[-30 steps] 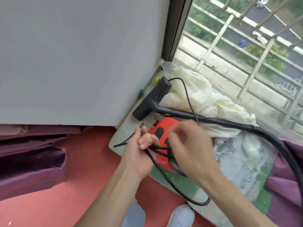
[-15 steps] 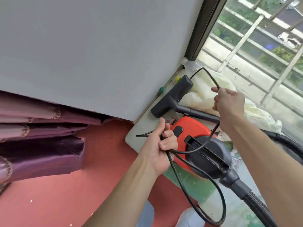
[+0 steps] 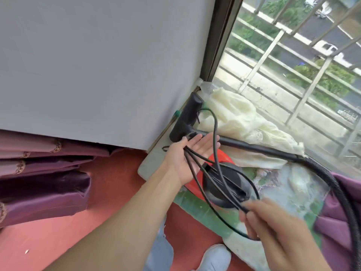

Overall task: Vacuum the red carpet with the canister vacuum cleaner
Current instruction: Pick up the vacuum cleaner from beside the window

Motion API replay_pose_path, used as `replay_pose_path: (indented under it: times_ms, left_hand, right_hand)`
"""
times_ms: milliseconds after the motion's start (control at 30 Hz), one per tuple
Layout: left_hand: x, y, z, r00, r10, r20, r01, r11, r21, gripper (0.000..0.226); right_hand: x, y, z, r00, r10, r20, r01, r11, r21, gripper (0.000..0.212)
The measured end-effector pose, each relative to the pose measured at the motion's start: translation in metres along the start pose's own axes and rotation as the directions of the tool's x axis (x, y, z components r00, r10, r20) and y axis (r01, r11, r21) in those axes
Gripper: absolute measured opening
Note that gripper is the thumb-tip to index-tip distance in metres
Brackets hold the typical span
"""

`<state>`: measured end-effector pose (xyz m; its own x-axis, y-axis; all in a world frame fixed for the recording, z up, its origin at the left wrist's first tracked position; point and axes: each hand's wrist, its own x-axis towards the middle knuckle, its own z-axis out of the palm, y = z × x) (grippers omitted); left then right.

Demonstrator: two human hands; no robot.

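Carrying several cord [image 3: 215,126] strands, your left hand [image 3: 192,155] lies palm up with its fingers [image 3: 207,141] straight. It grips nothing; the cord just rests across it. Your right hand [image 3: 277,235] is near and right and blurred. Its fingers [image 3: 252,218] are curled and look pinched on the same cord at the near end of the bundle.

Key relation: the strands run as one long line from the left palm, far-left, over the vacuum [image 3: 220,178] to the right pinch, near-right. One loop sticks out far past the left fingertips toward the nozzle [image 3: 187,118]. Another sags near, under the right hand.

The vacuum is red and black and sits on the sill [image 3: 156,159], right under the cord and between your hands. The left hand is nearer the canister top; the right is nearer the slack. The wand [image 3: 254,146] lies left-right just behind the left hand, and the hose [image 3: 336,184] curves off right. The carpet [image 3: 97,212] is left and near, below the sill, with white specks on it.

Judgement: you're freeing the cord and vacuuming hasn't started. The next pull likely goes along the cord line, toward near-right. With the left hand flat, the loops can slide off. The far loop may snag on the nozzle or wand. The plug isn't visible.
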<state>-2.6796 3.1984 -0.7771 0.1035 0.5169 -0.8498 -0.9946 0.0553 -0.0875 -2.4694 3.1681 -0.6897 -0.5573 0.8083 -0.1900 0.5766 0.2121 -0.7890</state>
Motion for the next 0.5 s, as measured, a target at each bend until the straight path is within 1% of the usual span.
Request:
replay_pose_path:
  times_ms: [33,67,100,133,167,200,233,267,300,333,367,400,433,467,500]
  left_hand:
    - [-0.001,-0.001,0.005,0.999,0.001,0.033,-0.001,1.000,0.003,0.050]
    - [-0.003,-0.002,0.010,0.998,0.002,0.063,-0.003,1.000,0.010,0.050]
    - [-0.004,-0.003,0.013,0.997,-0.002,0.077,0.000,1.000,0.024,0.049]
    - [-0.006,-0.005,0.014,0.997,-0.017,0.075,0.014,0.999,0.039,0.048]
    - [-0.007,-0.007,0.013,0.997,-0.043,0.071,0.040,0.998,0.046,0.045]
    - [-0.007,-0.009,0.011,0.995,-0.070,0.069,0.066,0.996,0.054,0.042]
    - [-0.007,-0.010,0.006,0.994,-0.089,0.070,0.084,0.994,0.066,0.038]
    - [-0.006,-0.011,0.001,0.993,-0.099,0.071,0.093,0.992,0.086,0.036]
    - [-0.006,-0.009,-0.004,0.991,-0.110,0.071,0.100,0.987,0.125,0.034]
    - [-0.008,-0.007,-0.009,0.990,-0.125,0.070,0.111,0.978,0.175,0.033]
    - [-0.011,-0.005,-0.014,0.987,-0.143,0.073,0.123,0.965,0.230,0.032]
    - [-0.013,-0.003,-0.018,0.984,-0.158,0.075,0.131,0.950,0.285,0.031]
    - [-0.015,-0.002,-0.021,0.983,-0.169,0.079,0.133,0.933,0.334,0.030]
    - [-0.018,-0.003,-0.024,0.980,-0.183,0.082,0.140,0.917,0.375,0.031]
    - [-0.019,-0.004,-0.028,0.975,-0.203,0.085,0.152,0.901,0.406,0.031]
  right_hand:
    - [-0.017,-0.001,0.009,0.995,0.072,0.068,-0.073,0.997,0.012,0.014]
    - [-0.034,0.000,0.020,0.983,0.165,0.075,-0.166,0.986,0.002,0.023]
    - [-0.049,0.003,0.028,0.967,0.251,0.043,-0.250,0.968,-0.024,0.039]
    - [-0.059,0.007,0.030,0.941,0.339,0.019,-0.339,0.941,-0.006,0.058]
    - [-0.062,0.011,0.029,0.898,0.434,0.073,-0.436,0.900,0.011,0.068]
    - [-0.058,0.012,0.020,0.839,0.495,0.228,-0.503,0.864,-0.022,0.064]
    - [-0.047,0.008,0.006,0.773,0.538,0.337,-0.545,0.835,-0.084,0.052]
    - [-0.033,0.005,-0.007,0.747,0.583,0.319,-0.576,0.808,-0.126,0.042]
    - [-0.017,0.002,-0.019,0.782,0.588,0.208,-0.580,0.808,-0.104,0.035]
    - [-0.002,-0.004,-0.030,0.835,0.550,0.021,-0.551,0.835,0.014,0.033]
    - [0.019,-0.009,-0.033,0.842,0.510,-0.174,-0.488,0.859,0.155,0.031]
    - [0.045,-0.014,-0.031,0.807,0.516,-0.287,-0.445,0.851,0.281,0.027]
    - [0.073,-0.018,-0.023,0.781,0.561,-0.275,-0.439,0.806,0.397,0.023]
    - [0.100,-0.017,-0.010,0.766,0.623,-0.161,-0.494,0.729,0.474,0.017]
    - [0.126,-0.011,0.008,0.749,0.663,-0.013,-0.572,0.656,0.492,0.013]
